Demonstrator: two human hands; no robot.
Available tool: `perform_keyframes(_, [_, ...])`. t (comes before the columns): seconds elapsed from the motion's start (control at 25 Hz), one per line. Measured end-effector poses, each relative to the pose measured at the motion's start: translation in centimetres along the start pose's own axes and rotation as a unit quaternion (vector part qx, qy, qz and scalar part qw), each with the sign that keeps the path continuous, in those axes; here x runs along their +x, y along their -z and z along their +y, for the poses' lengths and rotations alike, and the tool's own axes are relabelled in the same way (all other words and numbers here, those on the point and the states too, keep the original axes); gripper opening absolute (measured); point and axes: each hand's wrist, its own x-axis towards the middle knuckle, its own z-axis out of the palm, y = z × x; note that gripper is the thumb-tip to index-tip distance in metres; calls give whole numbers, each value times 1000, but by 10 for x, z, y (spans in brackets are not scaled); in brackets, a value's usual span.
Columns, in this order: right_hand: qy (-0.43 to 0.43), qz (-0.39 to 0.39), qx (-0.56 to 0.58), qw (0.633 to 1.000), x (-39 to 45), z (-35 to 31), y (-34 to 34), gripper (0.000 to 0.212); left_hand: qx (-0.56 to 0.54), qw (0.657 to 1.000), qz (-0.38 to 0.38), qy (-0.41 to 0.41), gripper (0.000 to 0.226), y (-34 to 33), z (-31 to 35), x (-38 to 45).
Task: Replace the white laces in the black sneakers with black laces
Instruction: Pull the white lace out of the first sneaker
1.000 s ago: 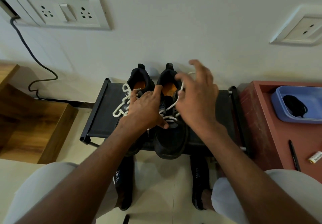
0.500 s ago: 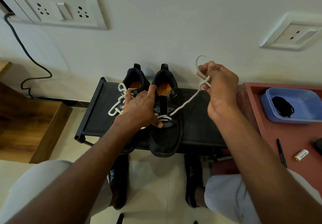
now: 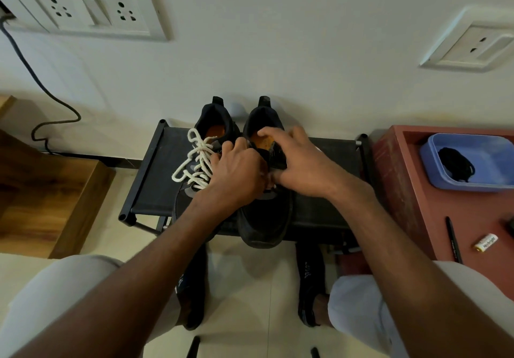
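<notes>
Faint "Hi-Bright" on battery (image 3: 486, 242)

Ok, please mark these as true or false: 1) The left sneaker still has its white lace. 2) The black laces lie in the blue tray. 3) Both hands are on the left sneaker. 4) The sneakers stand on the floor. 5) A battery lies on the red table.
1) True: the white lace is threaded in the left sneaker.
2) True: the black laces lie in the blue tray.
3) False: the left hand and right hand are on the right sneaker.
4) False: they stand on a black rack.
5) True: the battery lies on the red table.
</notes>
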Motion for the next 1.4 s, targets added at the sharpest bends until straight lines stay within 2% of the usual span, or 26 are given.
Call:
perform_keyframes(0.08, [4,-85,-64,994,0,5,-9,120,-45,999,1,8,26,-3,-2,4])
perform_keyframes(0.16, [-9,-86,-114,990,1,10,-19,133,-98,995,16,5,20,-3,-1,4])
perform_keyframes(0.32, [-30,-44,-124,991,5,13,-26,128,-232,971,10,50,14,12,-2,1])
perform_keyframes(0.4, [-31,-44,-103,993,4,13,-28,130,-263,964,2,43,14,19,-5,0])
perform_keyframes(0.52, [-52,-52,-91,993,3,11,-27,136,-169,985,26,5,14,14,-4,-2])
perform_keyframes(0.64, [-79,-64,-103,989,1,8,-21,138,-72,997,36,-11,26,1,3,-5])
perform_keyframes(0.76, [-86,-55,-102,990,0,6,-22,134,-76,996,51,-6,28,-7,6,-3])
perform_keyframes(0.96, [-77,-19,-74,994,1,4,-24,116,-100,994,50,7,18,-5,9,-1])
perform_keyframes(1.04, [-81,-18,-59,995,0,5,-22,115,-171,984,19,44,15,0,4,0])
perform_keyframes(1.12, [-84,-23,-44,995,-2,5,-20,114,-298,947,-51,106,15,12,-4,-2])
perform_keyframes(1.2, [-86,-23,-35,995,-2,4,-20,113,-360,921,-76,127,16,19,-10,-6])
perform_keyframes(1.28, [-86,-23,-44,995,-2,3,-22,113,-316,945,-32,75,13,17,-10,-6])
perform_keyframes(1.4, [-88,-23,-44,995,-1,2,-23,113,-120,993,20,-6,23,0,-2,-5])
